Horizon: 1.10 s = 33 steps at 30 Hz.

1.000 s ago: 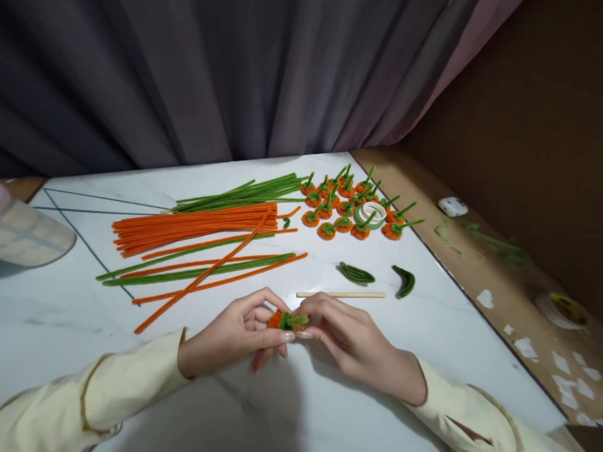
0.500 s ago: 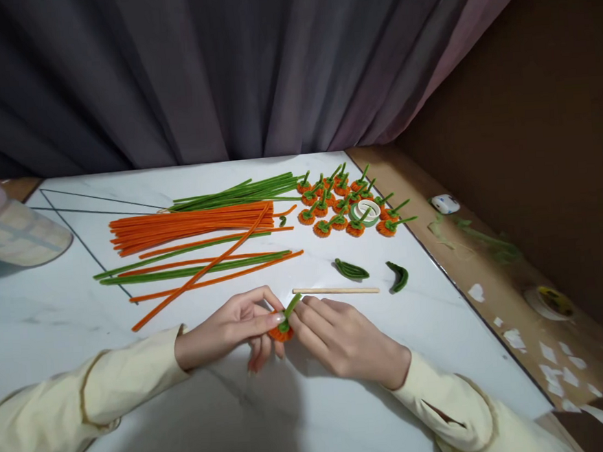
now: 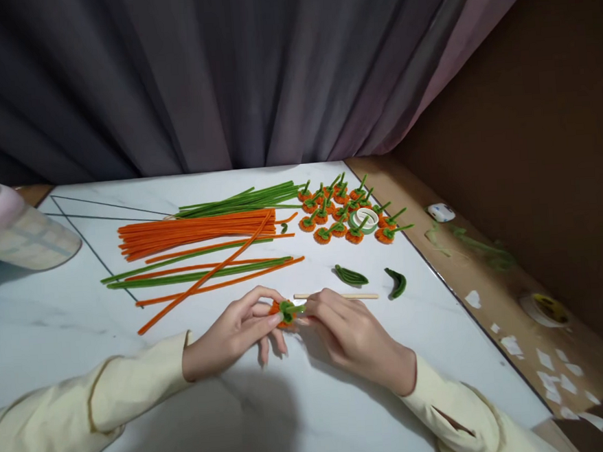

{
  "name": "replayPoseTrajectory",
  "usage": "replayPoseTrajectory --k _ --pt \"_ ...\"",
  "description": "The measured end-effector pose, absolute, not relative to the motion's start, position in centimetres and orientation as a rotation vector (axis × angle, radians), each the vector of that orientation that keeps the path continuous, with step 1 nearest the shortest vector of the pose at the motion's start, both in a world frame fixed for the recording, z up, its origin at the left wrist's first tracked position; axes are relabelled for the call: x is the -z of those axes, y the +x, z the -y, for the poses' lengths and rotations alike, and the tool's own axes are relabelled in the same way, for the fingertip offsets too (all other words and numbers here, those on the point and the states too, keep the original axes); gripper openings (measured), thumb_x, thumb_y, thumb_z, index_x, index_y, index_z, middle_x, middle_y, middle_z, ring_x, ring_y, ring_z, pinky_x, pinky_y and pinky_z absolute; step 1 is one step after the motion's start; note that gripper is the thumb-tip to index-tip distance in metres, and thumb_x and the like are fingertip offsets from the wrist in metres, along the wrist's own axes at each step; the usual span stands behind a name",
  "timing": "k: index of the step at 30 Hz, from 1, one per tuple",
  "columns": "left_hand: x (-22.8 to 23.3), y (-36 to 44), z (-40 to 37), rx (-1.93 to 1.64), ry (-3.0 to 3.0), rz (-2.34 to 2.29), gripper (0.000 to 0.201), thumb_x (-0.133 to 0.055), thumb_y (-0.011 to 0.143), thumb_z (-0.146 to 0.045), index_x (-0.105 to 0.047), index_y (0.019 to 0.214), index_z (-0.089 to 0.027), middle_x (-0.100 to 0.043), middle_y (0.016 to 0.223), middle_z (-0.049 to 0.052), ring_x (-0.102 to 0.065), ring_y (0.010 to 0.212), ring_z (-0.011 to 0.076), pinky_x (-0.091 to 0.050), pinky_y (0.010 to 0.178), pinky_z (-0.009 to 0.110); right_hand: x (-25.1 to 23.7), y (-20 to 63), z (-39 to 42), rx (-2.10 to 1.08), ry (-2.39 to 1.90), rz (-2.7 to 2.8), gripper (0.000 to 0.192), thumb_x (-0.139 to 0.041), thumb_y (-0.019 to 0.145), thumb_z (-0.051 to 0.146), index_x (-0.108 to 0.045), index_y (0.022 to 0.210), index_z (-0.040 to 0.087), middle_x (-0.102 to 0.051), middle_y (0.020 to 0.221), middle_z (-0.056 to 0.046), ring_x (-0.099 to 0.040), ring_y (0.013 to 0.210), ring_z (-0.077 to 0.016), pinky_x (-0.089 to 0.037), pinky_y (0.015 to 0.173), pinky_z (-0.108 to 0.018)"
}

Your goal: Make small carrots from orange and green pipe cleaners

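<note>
A small orange pumpkin made of fuzzy pipe cleaner, with a green top and stem, is pinched between the thumb and fingers of my left hand. Its stem points right, toward my right hand, whose bent fingers close round the stem's end; the fingertips are partly hidden. Just behind my right hand lies a thin wooden stick, partly covered by the knuckles. Two dark green curled pieces, a leaf-like coil and a bent one, rest beyond the stick.
Orange pipe cleaners and green ones lie in bundles, with several loose strips nearer me. Finished pumpkins cluster at the back right around a tape roll. A cup stands left; paper scraps lie right.
The pumpkin has turned in my left hand, so its stem now points right instead of up. My right fingers have drawn back slightly toward the stem's end. The view has shifted a little.
</note>
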<state>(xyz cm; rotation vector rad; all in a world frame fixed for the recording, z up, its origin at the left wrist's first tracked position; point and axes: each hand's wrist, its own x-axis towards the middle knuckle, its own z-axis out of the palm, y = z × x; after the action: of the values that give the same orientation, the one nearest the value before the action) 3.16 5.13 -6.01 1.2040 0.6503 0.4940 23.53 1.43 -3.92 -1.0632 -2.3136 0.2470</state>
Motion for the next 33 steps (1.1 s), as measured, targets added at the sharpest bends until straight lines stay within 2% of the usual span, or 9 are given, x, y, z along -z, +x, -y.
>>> replayPoseTrajectory --k 3,7,11,14,17,19,24,28,33 --pt "6.1 3.3 -4.8 -0.538 1.322 -0.741 0.029 -0.047 0.092 -0.038 -0.041 0.112 -0.018 -0.065 0.076 0.004 -0.063 0.062 0.0151 -0.050 0.052 0.025 4.1 23.0 -1.3 -0.730 -1.214 1.998 0.016 -0.047 0.091 0.021 -0.053 0.076 0.016 -0.056 0.067 -0.001 -0.049 0.059 -0.0104 -0.040 0.051 -0.021" --pt "6.1 3.4 -4.4 -0.547 1.493 -0.780 0.026 -0.045 0.092 -0.038 -0.046 0.109 -0.017 -0.065 0.077 0.005 -0.060 0.058 0.0133 -0.050 0.052 0.024 4.6 22.2 -1.3 -1.338 -1.307 1.619 0.019 -0.049 0.088 0.031 -0.054 0.077 0.016 -0.053 0.063 0.002 -0.045 0.046 -0.0064 -0.038 0.038 -0.016" --pt "6.3 3.3 -4.1 -0.545 1.597 -0.811 0.025 -0.043 0.093 -0.035 -0.044 0.110 -0.017 -0.064 0.071 0.003 -0.058 0.057 0.0127 -0.047 0.051 0.023 4.8 21.8 -1.4 -1.681 -1.273 1.302 0.029 -0.054 0.083 0.045 -0.052 0.077 0.016 -0.048 0.057 0.006 -0.045 0.036 -0.0055 -0.043 0.033 -0.017" --pt "6.0 3.2 -4.0 -0.629 1.658 -0.932 0.023 -0.049 0.090 -0.033 -0.043 0.107 -0.020 -0.061 0.063 -0.002 -0.054 0.052 0.0104 -0.041 0.049 0.020 4.7 21.9 -1.5 -1.680 -1.287 1.229 0.030 -0.057 0.081 0.045 -0.052 0.076 0.016 -0.050 0.058 0.006 -0.047 0.035 -0.0049 -0.042 0.034 -0.017" --pt "5.3 3.2 -3.9 -0.699 1.723 -1.036 0.015 -0.055 0.086 -0.033 -0.051 0.087 -0.019 -0.047 0.047 -0.008 -0.041 0.042 0.0072 -0.032 0.044 0.018 4.5 21.9 -1.6 -1.614 -1.322 1.192 0.029 -0.057 0.081 0.044 -0.051 0.077 0.016 -0.051 0.059 0.006 -0.046 0.034 -0.0046 -0.040 0.034 -0.017" --pt "4.8 3.5 -3.8 -0.608 1.679 -1.030 0.019 -0.052 0.086 -0.036 -0.055 0.080 -0.017 -0.044 0.044 -0.007 -0.037 0.038 0.0063 -0.029 0.040 0.018 4.5 21.9 -1.6 -1.583 -1.325 1.191 0.027 -0.056 0.081 0.043 -0.051 0.077 0.016 -0.051 0.059 0.006 -0.045 0.035 -0.0052 -0.040 0.034 -0.018" --pt "4.5 4.5 -4.1 -0.443 1.398 -1.072 0.033 -0.047 0.086 -0.044 -0.058 0.086 -0.013 -0.059 0.057 -0.001 -0.044 0.032 0.0053 -0.032 0.034 0.017 5.2 21.6 -1.3 -1.388 -1.363 1.373 0.023 -0.050 0.087 0.037 -0.052 0.077 0.016 -0.049 0.061 0.004 -0.044 0.040 -0.0058 -0.039 0.038 -0.018" --pt "4.6 4.8 -4.6 -0.397 1.272 -1.098 0.036 -0.049 0.082 -0.047 -0.058 0.085 -0.012 -0.062 0.066 0.002 -0.051 0.034 0.0074 -0.030 0.027 0.015 5.8 21.5 -1.3 -1.205 -1.402 1.504 0.020 -0.046 0.088 0.030 -0.053 0.075 0.016 -0.048 0.058 0.003 -0.043 0.041 -0.0062 -0.037 0.039 -0.017" --pt "4.0 4.8 -5.0 -0.365 1.275 -1.133 0.032 -0.050 0.083 -0.042 -0.060 0.084 -0.011 -0.064 0.075 0.004 -0.056 0.038 0.0077 -0.034 0.029 0.014 6.0 21.6 -1.5 -1.185 -1.411 1.516 0.020 -0.044 0.089 0.029 -0.052 0.074 0.017 -0.047 0.056 0.004 -0.044 0.039 -0.0069 -0.036 0.040 -0.019"
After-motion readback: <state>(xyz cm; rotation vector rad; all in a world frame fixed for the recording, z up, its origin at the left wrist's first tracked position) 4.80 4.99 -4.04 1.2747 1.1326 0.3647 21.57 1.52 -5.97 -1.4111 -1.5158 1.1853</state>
